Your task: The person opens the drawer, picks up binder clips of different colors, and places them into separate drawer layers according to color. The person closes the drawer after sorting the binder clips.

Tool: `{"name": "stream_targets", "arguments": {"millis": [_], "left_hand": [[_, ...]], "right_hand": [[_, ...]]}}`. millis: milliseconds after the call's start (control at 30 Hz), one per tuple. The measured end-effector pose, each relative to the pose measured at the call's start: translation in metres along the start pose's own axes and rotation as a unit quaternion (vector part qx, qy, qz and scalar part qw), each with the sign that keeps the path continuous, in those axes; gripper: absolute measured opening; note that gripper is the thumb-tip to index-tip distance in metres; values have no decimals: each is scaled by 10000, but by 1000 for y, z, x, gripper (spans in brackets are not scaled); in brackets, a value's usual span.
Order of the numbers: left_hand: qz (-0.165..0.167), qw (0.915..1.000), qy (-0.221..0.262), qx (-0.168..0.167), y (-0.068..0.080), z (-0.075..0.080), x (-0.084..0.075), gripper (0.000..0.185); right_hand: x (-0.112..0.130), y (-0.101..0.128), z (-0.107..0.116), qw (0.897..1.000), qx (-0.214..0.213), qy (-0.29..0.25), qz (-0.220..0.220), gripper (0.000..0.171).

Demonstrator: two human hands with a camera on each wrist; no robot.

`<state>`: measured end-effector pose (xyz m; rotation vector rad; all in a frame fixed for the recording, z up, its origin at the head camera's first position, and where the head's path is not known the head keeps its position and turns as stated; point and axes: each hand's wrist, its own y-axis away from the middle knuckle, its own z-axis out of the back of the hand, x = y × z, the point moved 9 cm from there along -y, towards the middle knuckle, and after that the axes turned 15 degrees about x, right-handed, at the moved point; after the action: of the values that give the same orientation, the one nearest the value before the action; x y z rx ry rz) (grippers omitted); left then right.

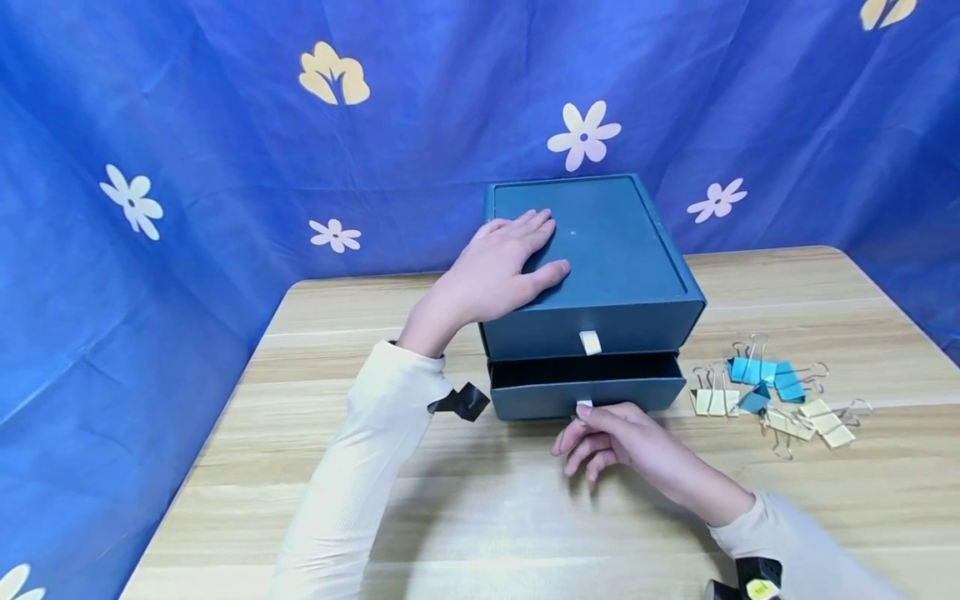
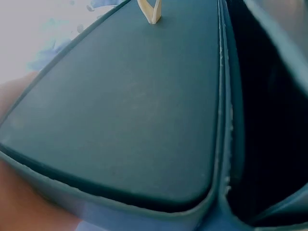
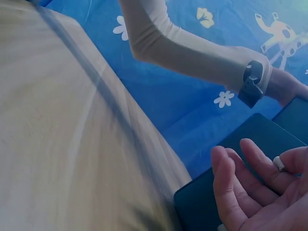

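Left hand [image 1: 498,271] lies flat atop the dark teal two-drawer cardboard box [image 1: 600,250] on the worktop; right hand [image 1: 611,437] pinches the cream pull tab [image 1: 584,406], lower drawer [image 1: 588,387] only partly out

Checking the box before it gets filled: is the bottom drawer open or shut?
Partly open. The bottom drawer juts out past the upper drawer, with a dark gap showing. The right hand pinches its pull tab.

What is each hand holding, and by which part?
The right hand pinches the pull tab of the lower drawer. The left hand holds nothing; it rests flat on the box top.
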<state>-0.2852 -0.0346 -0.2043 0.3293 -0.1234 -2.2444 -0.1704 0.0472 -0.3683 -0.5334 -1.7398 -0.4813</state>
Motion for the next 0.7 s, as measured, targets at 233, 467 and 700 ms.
{"name": "stream_targets", "arguments": {"millis": [233,467,700], "left_hand": [[-30,10000,43,-2,-1,-1,0,66],[-21,10000,44,7,-1,-1,0,67],[-28,10000,21,-17,-1,0,1,66]], "right_hand": [[-2,8,-19,9982,417,-441,-16,50],[-4,13,-29,9950,577,-802,146,43],[-8,20,-29,9970,274,-708,163,46]]}}
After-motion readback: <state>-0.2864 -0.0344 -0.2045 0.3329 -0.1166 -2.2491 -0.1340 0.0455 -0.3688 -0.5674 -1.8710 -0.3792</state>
